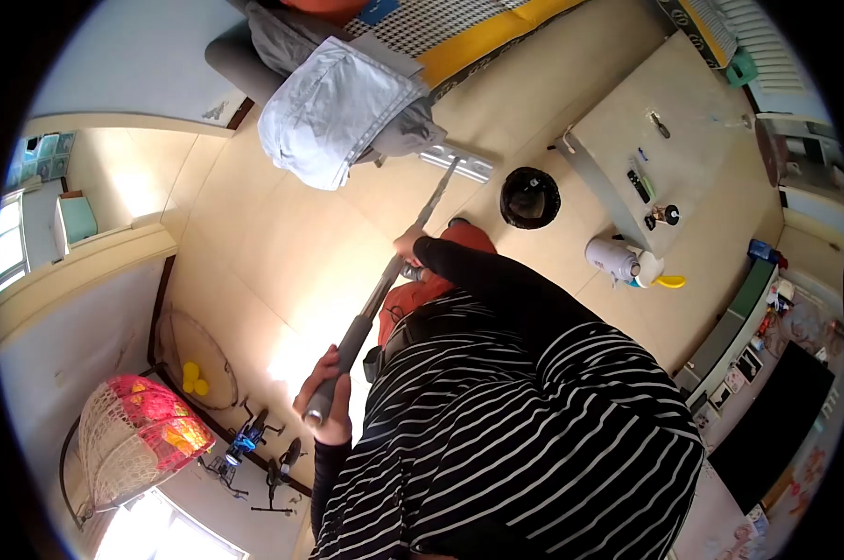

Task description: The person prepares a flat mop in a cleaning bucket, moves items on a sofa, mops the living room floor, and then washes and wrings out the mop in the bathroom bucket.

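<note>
A flat mop with a long grey pole (pixel 381 289) runs diagonally across the middle of the view. Its silvery rectangular head (pixel 469 166) lies on the pale tiled floor, partly under the edge of draped clothes. My left hand (pixel 327 397) wraps round the thick grey grip at the pole's upper end. Farther down, my right hand (pixel 409 245) is closed round the thinner part of the pole, its arm reaching across my body. Right of the mop head stands a round bin (pixel 530 198) lined with a black bag.
A chair draped with light clothes (pixel 333 107) stands beside the mop head. To the right is a pale table (pixel 618 121) bearing a remote and small items, with a white jug-like flask (pixel 613 259) near it. Fishing reels (pixel 246 434) and a net (pixel 114 448) are at lower left.
</note>
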`<control>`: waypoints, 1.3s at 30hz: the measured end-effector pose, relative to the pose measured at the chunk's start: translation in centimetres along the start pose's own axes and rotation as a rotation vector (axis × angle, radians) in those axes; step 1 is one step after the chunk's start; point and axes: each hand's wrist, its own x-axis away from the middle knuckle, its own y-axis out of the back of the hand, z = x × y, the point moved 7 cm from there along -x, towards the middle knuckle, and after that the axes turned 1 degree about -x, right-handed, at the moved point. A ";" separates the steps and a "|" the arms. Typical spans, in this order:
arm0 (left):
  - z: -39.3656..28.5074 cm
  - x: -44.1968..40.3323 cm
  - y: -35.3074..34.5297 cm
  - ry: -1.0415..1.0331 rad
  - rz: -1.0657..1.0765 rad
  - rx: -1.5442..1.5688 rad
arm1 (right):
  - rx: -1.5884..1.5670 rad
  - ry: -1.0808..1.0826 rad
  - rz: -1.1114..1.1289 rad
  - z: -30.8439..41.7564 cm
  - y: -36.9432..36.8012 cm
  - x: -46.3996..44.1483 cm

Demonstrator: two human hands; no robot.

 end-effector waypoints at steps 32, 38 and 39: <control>2.2 5.2 -9.9 0.062 0.143 -0.290 | 0.299 -0.299 0.234 -7.4 0.2 4.9; 5.7 16.8 -0.9 0.188 -0.052 -0.171 | 0.438 -0.175 0.339 -0.6 -14.5 4.8; 5.9 18.6 0.5 0.189 -0.084 -0.182 | 0.411 -0.192 0.376 0.2 -17.0 4.7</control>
